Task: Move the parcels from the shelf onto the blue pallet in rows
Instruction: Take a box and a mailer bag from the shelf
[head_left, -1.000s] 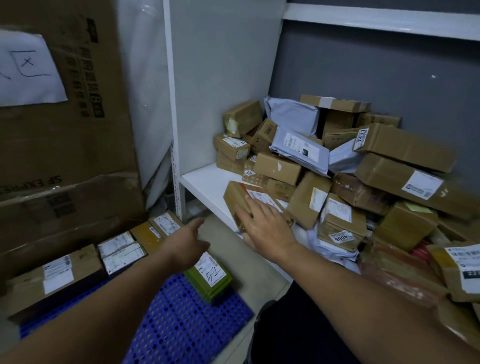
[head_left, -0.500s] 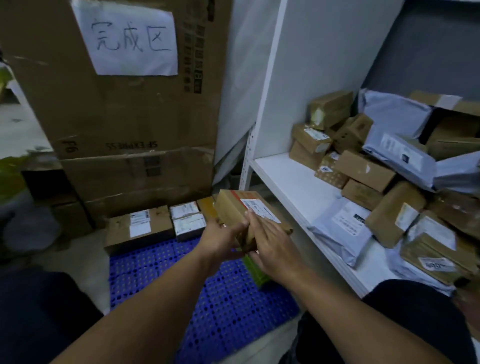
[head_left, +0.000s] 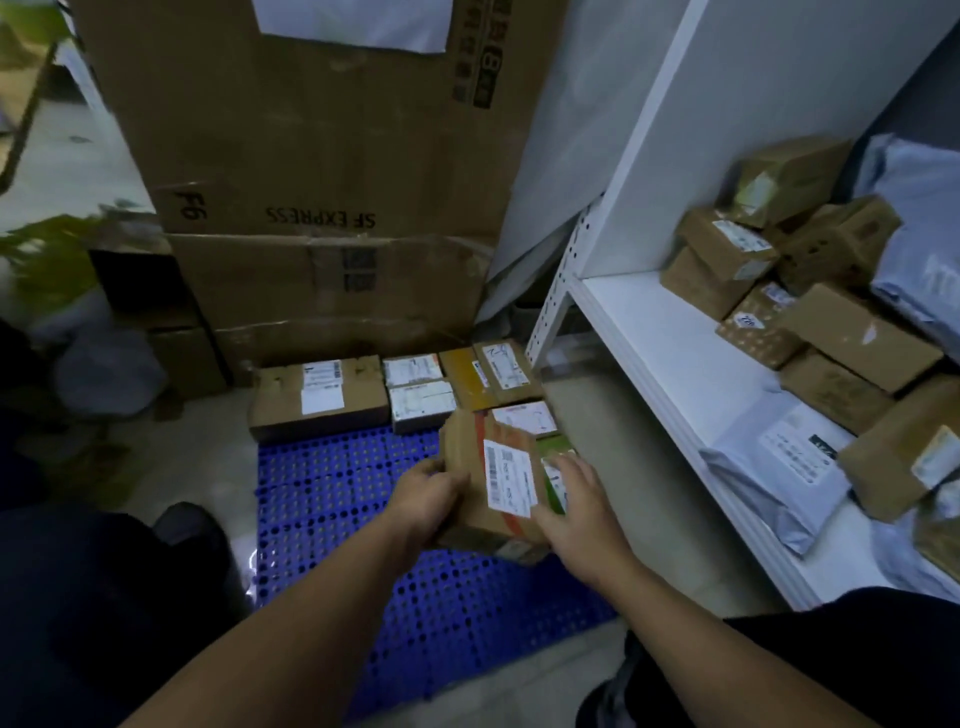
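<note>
A brown cardboard parcel with a white label and red tape hangs over the blue pallet. My left hand grips its left side and my right hand holds its right side. Along the pallet's far edge lies a row of parcels, and a green parcel peeks out behind the held one. The white shelf on the right carries a heap of brown boxes and grey mailer bags.
Large stacked cardboard boxes stand behind the pallet. The shelf's perforated white post rises at the pallet's far right corner. My dark-clothed knees flank the pallet on the floor.
Both hands have carried the parcel off the shelf, leftward and down, and it now hangs over the pallet. My view has turned left toward the pallet.
</note>
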